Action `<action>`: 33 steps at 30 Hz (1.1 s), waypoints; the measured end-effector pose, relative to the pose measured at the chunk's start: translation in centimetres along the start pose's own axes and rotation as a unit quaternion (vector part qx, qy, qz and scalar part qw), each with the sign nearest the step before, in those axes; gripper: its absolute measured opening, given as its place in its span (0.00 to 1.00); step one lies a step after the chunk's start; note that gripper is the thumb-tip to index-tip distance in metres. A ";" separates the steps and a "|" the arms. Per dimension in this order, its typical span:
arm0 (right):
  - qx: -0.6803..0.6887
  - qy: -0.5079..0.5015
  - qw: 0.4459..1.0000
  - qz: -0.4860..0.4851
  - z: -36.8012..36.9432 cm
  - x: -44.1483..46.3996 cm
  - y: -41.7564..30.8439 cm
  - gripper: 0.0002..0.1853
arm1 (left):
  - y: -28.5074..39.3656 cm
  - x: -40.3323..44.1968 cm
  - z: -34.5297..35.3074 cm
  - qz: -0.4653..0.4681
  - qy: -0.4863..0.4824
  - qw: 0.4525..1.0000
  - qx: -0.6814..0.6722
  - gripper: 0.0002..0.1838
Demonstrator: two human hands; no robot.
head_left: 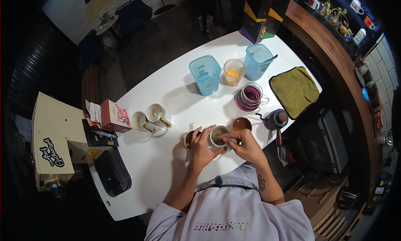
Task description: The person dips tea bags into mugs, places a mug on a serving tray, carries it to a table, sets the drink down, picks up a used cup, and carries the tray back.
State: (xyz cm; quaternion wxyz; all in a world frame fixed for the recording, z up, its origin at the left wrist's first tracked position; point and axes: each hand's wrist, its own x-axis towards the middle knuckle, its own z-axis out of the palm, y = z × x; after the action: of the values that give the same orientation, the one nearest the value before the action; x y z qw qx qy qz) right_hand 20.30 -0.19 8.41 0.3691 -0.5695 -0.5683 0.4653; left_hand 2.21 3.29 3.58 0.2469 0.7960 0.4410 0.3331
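Observation:
My left hand (203,149) is wrapped round the side of a pale cup (218,135) with a greyish inside. Over the same cup, the fingers of my right hand (240,142) are pinched together at the rim; what they hold, if anything, is too small to tell. Partly behind my left hand is a mug (189,140) of dark brown liquid. Just beyond my right hand stands a cup of reddish-brown drink (241,124). To the right is a dark pot-like vessel (276,119) with a thin crank-shaped piece and a wooden handle.
Two white mugs with gold handles (156,113) stand left, beside a red patterned box (116,115). Farther back are a blue container (205,75), a cup with orange contents (234,72), another blue container (257,62), a glass server of purple liquid (251,97) and a green cloth (295,91).

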 end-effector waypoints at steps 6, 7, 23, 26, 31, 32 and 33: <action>0.063 0.033 0.997 -0.026 0.0 -0.1 -0.8 0.12 | -0.3 -0.1 0.1 0.003 -0.005 1.000 0.002 0.44; 0.063 0.034 0.997 -0.027 -0.1 0.0 -0.7 0.12 | -0.2 -0.1 0.1 0.006 -0.004 1.000 0.004 0.44; 0.066 -0.038 0.997 0.024 -0.8 -0.4 -0.5 0.15 | -0.3 -0.1 0.2 0.007 0.004 1.000 0.012 0.45; 0.071 -0.026 0.997 0.029 -1.1 -0.7 -0.4 0.14 | -0.3 -0.1 0.3 0.008 0.010 1.000 0.005 0.46; 0.116 -0.018 0.993 0.014 -0.6 -1.0 0.4 0.13 | -0.5 -0.1 0.4 0.008 0.010 1.000 0.010 0.46; 0.119 -0.018 0.992 0.024 -0.9 -1.2 -0.1 0.13 | -0.5 -0.1 0.4 0.010 0.012 1.000 0.009 0.46; 0.121 -0.017 0.992 0.034 -1.2 -1.2 -0.4 0.14 | -0.5 -0.1 0.4 0.011 0.011 1.000 0.009 0.46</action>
State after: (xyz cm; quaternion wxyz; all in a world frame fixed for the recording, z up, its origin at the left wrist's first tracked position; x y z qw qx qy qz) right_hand 21.36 -1.26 9.31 0.4096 -0.5320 -0.4938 0.5526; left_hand 2.22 3.37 2.93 0.2314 0.7993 0.4379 0.3405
